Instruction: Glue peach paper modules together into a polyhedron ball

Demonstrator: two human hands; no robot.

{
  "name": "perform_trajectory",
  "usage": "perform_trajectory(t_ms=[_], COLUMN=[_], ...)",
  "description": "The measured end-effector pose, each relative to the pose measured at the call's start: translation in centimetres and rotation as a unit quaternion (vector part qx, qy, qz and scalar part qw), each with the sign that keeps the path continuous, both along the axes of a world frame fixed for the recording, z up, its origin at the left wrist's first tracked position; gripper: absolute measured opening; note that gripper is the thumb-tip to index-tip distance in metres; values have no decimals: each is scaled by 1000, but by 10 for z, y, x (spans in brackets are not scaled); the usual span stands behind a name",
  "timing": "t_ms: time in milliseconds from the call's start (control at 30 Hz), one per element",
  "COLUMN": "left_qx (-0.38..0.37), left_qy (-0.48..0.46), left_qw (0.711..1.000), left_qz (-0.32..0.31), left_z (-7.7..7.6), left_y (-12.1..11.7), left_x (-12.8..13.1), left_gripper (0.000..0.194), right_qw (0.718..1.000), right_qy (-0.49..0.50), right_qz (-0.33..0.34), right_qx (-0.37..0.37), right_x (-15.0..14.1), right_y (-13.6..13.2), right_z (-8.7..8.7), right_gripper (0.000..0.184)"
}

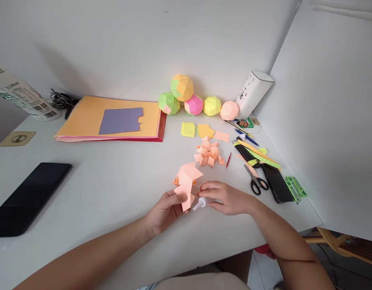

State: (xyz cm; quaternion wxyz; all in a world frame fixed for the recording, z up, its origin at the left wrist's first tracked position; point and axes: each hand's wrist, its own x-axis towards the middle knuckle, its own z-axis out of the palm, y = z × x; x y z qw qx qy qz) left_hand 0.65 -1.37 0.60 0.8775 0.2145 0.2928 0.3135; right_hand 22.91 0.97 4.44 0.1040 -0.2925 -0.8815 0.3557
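My left hand (170, 207) pinches a folded peach paper piece (184, 196) between thumb and fingers, low over the desk. This piece adjoins a larger peach paper assembly (187, 175) of faceted panels just beyond. My right hand (226, 198) curves around a small white glue bottle (202, 202), its nozzle pointing left toward the paper; the bottle's body is mostly hidden or blends with the white desk. Farther back lies a pile of folded peach paper pieces (208, 152), with a thin red pen-like stick (228, 160) beside it.
Several faceted paper balls (212, 106) line the wall. Paper sheets (80, 117) are stacked back left, and a dark tablet or phone (30, 197) lies front left. Scissors (256, 184), a black phone (276, 183) and paper strips (261, 155) are at right, near a white box (254, 92).
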Motion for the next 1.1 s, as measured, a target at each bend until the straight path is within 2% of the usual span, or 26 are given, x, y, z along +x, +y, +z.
perform_trajectory(t_ms=[100,233,433,733,867,967,1033,1100], left_qx=[11,39,52,13,1,2,-2,-9], left_qy=[9,20,24,21,10,-2,-17,-36], left_qw=[1000,999,998,1000,1000,1000,1000,999], left_qz=[5,6,4,10,26,23,19,13], left_z=[1,-2,-2,-1,-3,-6,-9,-9], left_y=[1,1,1,0,-2,-3,-3,-2], left_x=[0,0,0,2,2,1,2,2], left_gripper=[28,30,31,29,25,25,27,29], right_qw=[999,997,997,996,974,928,897,887], right_qy=[12,14,0,35,128,203,213,197], right_qz=[-35,-72,-74,-86,-182,-300,-369,-403], right_qx=[-16,3,38,-11,-45,-92,-115,-107], right_x=[5,6,3,11,21,27,31,33], right_y=[0,0,-1,3,13,22,28,33], right_z=[3,4,4,5,8,1,-6,-11], right_gripper=[41,42,36,37,29,27,31,32])
